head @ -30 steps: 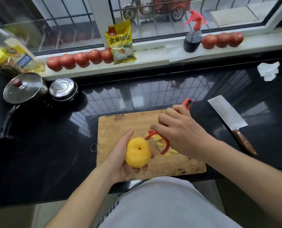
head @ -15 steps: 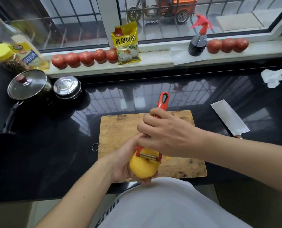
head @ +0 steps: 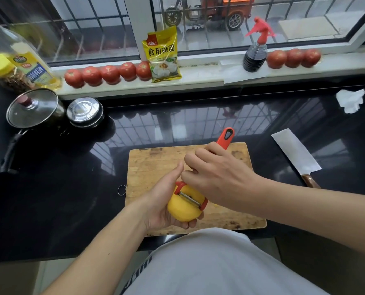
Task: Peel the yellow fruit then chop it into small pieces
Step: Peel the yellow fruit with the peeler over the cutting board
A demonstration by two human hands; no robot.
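**Peeler blade on the fruit, over the board**

The left hand (head: pixel 163 201) cups the yellow fruit (head: pixel 184 209) from the left, fingers curled under it, thumb up along its far side. The fruit is held above the near edge of the board (head: pixel 156 165). The right hand (head: pixel 217 177) is wrapped around the red peeler (head: pixel 226 138), whose handle end sticks out far of the knuckles; its metal blade lies across the top of the fruit.

A cleaver (head: pixel 294 154) lies on the black surface (head: pixel 60 199) right of the board, apart from it. On the far sill, a yellow packet (head: pixel 162 55) reads "食用碱面". Left of it sits a row of tomatoes (head: pixel 109 74); right of it, a spray bottle (head: pixel 255 54) of dark liquid. The label on the oil bottle (head: pixel 28 62) at far left is too blurred to read.
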